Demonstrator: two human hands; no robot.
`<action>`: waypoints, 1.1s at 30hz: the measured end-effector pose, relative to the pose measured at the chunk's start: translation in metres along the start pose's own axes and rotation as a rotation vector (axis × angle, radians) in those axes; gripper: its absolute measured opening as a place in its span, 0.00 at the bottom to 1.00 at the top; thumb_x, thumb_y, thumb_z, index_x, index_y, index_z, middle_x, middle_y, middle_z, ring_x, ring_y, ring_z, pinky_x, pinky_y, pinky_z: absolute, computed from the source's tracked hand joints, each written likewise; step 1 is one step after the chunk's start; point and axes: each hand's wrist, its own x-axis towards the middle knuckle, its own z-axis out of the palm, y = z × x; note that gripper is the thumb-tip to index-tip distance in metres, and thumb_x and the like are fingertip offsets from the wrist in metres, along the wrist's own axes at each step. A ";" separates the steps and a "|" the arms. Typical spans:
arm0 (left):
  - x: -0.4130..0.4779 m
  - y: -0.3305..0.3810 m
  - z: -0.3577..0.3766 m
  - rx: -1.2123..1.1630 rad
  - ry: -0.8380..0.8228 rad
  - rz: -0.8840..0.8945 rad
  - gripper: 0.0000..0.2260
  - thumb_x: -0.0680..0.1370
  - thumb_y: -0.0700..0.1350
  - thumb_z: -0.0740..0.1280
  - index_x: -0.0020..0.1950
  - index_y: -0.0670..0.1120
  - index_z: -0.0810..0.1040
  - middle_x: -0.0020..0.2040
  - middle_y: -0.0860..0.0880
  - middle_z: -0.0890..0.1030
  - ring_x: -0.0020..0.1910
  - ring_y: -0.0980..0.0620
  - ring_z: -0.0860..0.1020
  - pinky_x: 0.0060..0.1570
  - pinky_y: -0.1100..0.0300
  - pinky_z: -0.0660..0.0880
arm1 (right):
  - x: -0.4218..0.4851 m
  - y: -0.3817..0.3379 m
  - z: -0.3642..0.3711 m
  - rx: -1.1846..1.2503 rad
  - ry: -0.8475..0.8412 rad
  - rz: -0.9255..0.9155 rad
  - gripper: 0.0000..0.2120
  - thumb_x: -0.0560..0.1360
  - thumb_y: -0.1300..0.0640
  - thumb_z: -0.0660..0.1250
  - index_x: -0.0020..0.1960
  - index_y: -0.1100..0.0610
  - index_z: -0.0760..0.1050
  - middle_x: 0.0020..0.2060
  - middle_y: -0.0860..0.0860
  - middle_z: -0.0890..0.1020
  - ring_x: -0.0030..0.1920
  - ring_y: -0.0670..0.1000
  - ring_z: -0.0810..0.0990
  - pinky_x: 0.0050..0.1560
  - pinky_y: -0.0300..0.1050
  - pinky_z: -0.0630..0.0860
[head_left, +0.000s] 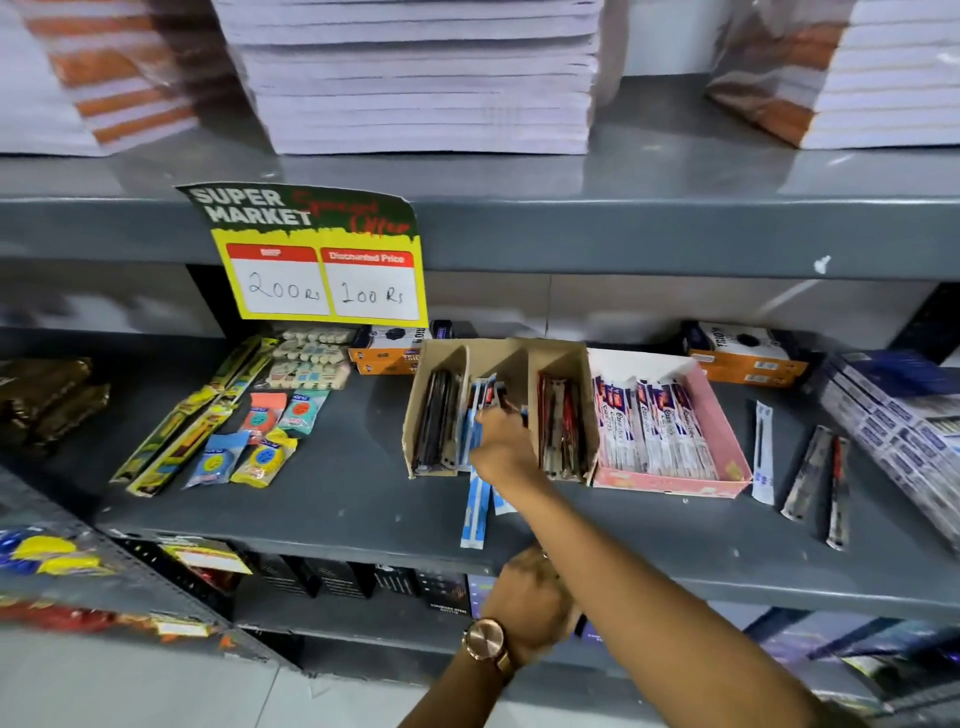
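Note:
A brown cardboard box (441, 353) with three compartments stands on the middle grey shelf (337, 493) and holds packed pens. My right hand (501, 441) reaches into the middle compartment, where its fingertips pinch a blue and red pen packet (491, 392). Two blue pen packets (475, 514) lie on the shelf in front of the box, partly under my wrist. My left hand (530, 597), with a watch on its wrist, hangs below the shelf edge. Its fingers are curled and partly hidden under my right forearm.
A pink box (670, 480) of white pen packets stands right of the cardboard box, with loose pens (808, 473) beyond it. Sharpeners (260, 457), erasers and pencil packs lie to the left. A yellow price sign (322, 260) hangs from the upper shelf, which carries notebook stacks (415, 78).

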 end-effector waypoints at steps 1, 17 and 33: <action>0.000 0.001 -0.004 -0.019 -0.028 -0.023 0.05 0.65 0.41 0.63 0.29 0.43 0.75 0.28 0.46 0.79 0.26 0.47 0.74 0.25 0.62 0.71 | 0.001 -0.001 0.003 -0.030 -0.013 -0.002 0.05 0.72 0.71 0.60 0.40 0.65 0.72 0.46 0.64 0.76 0.55 0.66 0.78 0.42 0.50 0.73; 0.014 0.014 -0.003 0.037 -0.151 -0.117 0.03 0.64 0.44 0.72 0.33 0.47 0.78 0.29 0.49 0.80 0.27 0.49 0.77 0.27 0.64 0.71 | -0.017 0.004 -0.033 -0.222 0.004 -0.123 0.13 0.77 0.63 0.63 0.61 0.62 0.75 0.59 0.61 0.78 0.60 0.62 0.77 0.59 0.53 0.76; 0.045 0.018 0.025 0.154 -0.263 -0.079 0.29 0.83 0.51 0.41 0.65 0.39 0.75 0.65 0.41 0.76 0.65 0.44 0.73 0.70 0.52 0.53 | -0.031 0.214 -0.192 -0.124 0.479 0.552 0.19 0.67 0.52 0.75 0.48 0.68 0.80 0.49 0.66 0.82 0.52 0.66 0.81 0.50 0.56 0.78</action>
